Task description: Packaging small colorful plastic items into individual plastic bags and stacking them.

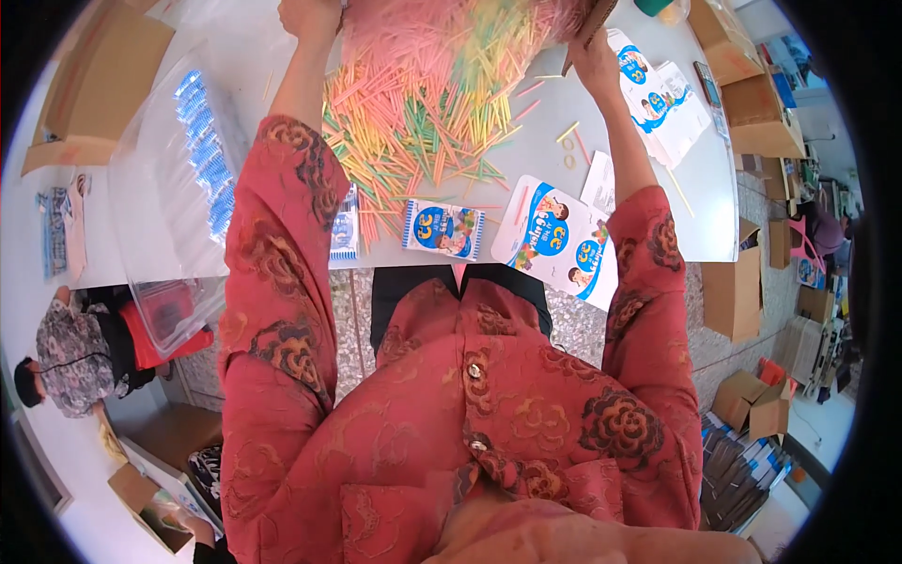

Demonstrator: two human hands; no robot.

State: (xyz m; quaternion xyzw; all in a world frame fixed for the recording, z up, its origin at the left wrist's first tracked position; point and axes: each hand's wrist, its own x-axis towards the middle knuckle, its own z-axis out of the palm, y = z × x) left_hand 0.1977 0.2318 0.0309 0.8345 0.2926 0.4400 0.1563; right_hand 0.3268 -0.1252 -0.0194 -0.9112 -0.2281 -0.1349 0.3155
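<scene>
At the top edge of the head view, my left hand is curled closed beside a clear plastic bag; what its fingers hold is cut off. My right hand grips the brown edge of a cardboard piece at the bag's right side. Between my arms spreads a big loose pile of thin pink, yellow and green sticks, the bag lying over its far part. Close to the table's front edge lies a small blue-and-white printed packet. A second packet is partly hidden by my left sleeve.
A clear plastic tray with a row of blue-and-white packets is at the left. Flat printed cartons lie at the right, near rubber bands. Cardboard boxes stand beyond the white table. Another person is at the far left.
</scene>
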